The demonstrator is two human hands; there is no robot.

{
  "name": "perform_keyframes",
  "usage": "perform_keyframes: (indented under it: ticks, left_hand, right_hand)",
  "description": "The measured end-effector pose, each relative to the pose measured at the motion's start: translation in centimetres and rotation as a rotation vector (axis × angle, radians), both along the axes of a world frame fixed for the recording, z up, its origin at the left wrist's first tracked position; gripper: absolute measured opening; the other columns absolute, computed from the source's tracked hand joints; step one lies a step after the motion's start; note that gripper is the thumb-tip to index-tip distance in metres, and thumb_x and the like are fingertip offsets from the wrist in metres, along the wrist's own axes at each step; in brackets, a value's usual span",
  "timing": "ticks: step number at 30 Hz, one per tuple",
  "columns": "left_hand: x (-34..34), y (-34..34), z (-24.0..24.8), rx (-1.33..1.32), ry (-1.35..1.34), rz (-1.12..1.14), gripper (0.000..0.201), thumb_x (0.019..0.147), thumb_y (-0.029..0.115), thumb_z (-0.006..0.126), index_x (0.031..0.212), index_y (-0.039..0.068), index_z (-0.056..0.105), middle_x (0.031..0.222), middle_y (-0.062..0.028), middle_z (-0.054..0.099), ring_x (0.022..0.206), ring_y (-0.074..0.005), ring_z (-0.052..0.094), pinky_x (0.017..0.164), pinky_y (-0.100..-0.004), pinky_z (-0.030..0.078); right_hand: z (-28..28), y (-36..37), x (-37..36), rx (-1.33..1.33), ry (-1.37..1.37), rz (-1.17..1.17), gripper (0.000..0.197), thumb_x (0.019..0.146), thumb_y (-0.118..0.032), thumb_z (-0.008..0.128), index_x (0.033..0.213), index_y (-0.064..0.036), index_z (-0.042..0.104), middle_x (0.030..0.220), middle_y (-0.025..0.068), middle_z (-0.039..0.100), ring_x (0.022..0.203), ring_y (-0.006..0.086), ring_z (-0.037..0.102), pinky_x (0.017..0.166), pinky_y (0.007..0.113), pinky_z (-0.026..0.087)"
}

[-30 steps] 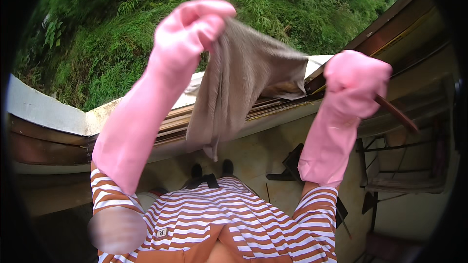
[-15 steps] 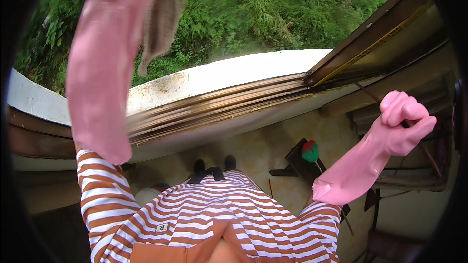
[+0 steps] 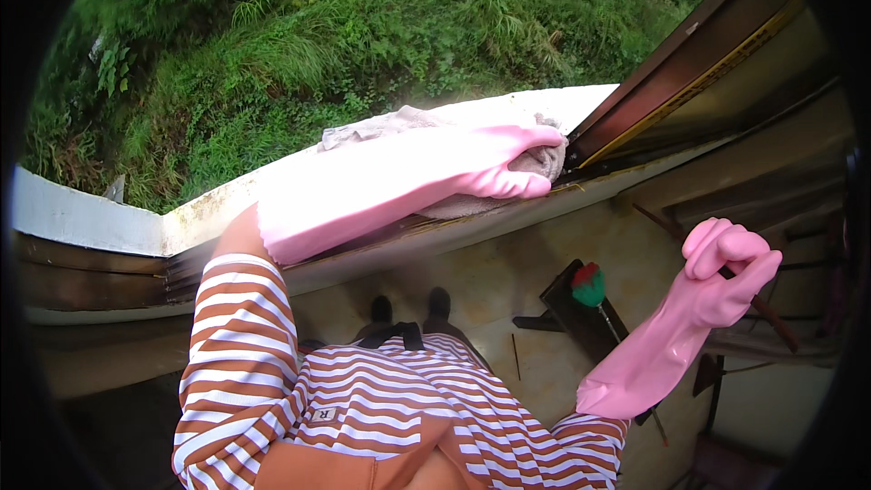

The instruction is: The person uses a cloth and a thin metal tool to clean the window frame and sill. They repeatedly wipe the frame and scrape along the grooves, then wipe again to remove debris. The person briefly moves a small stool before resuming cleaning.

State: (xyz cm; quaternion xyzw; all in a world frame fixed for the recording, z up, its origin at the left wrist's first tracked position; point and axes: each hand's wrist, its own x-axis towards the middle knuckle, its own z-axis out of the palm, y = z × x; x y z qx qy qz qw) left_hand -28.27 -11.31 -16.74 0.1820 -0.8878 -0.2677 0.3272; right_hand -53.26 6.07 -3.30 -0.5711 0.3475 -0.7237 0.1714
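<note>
My left hand, in a long pink rubber glove, presses a grey-beige cloth onto the window ledge. Thumb and fingers straddle a bunched part of the cloth, beside the foot of the brown window frame. More of the cloth trails leftward behind the glove and hangs below it over the sliding track. Off to the right, away from the window, my right hand is raised in a matching pink glove. Its fingers are curled in, and nothing shows in them.
Beyond the white outer ledge lies a green bank of plants. Below on the tiled floor stands a dark stool-like piece, with a red-and-green duster on it. Dark wooden furniture is at the right.
My left hand has come down from the upper left with the dangling cloth and now presses it on the ledge at the frame. The right hand sits slightly lower, still curled.
</note>
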Motion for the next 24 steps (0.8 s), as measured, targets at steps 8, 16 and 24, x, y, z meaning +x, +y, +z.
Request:
perform_keyframes:
  ticks: [8,16,24]
  left_hand:
    - [-3.2,-2.6,-2.0,0.064,-0.253,-0.064,0.021,0.099,0.017,0.068,0.117,0.009,0.075,0.114,-0.0053,0.078,0.107,-0.0309,0.073,0.087,-0.0451,0.059]
    - [4.4,3.4,9.1,0.709,-0.75,0.292,0.009,0.09,0.011,0.071,0.097,0.013,0.076,0.104,-0.0026,0.074,0.096,-0.0227,0.07,0.083,-0.0363,0.059]
    - [17.9,3.8,12.7,0.05,-1.395,0.212,0.021,0.086,0.002,0.069,0.102,0.012,0.078,0.116,-0.0083,0.073,0.107,-0.0293,0.073,0.092,-0.0401,0.063]
  right_hand:
    - [-1.4,-0.5,-0.1,0.077,0.017,-0.061,0.041,0.115,-0.02,0.032,0.079,-0.0053,0.048,0.049,-0.0013,0.03,0.046,0.0099,0.023,0.046,0.027,0.029]
    - [-0.5,0.2,1.6,0.015,0.042,-0.051,0.038,0.114,-0.017,0.032,0.082,-0.004,0.048,0.049,-0.001,0.031,0.045,0.0096,0.026,0.046,0.026,0.031]
    - [-0.5,1.7,1.5,-0.039,0.031,-0.05,0.044,0.117,-0.024,0.031,0.081,-0.0057,0.05,0.051,-0.0018,0.029,0.048,0.0103,0.026,0.049,0.027,0.029]
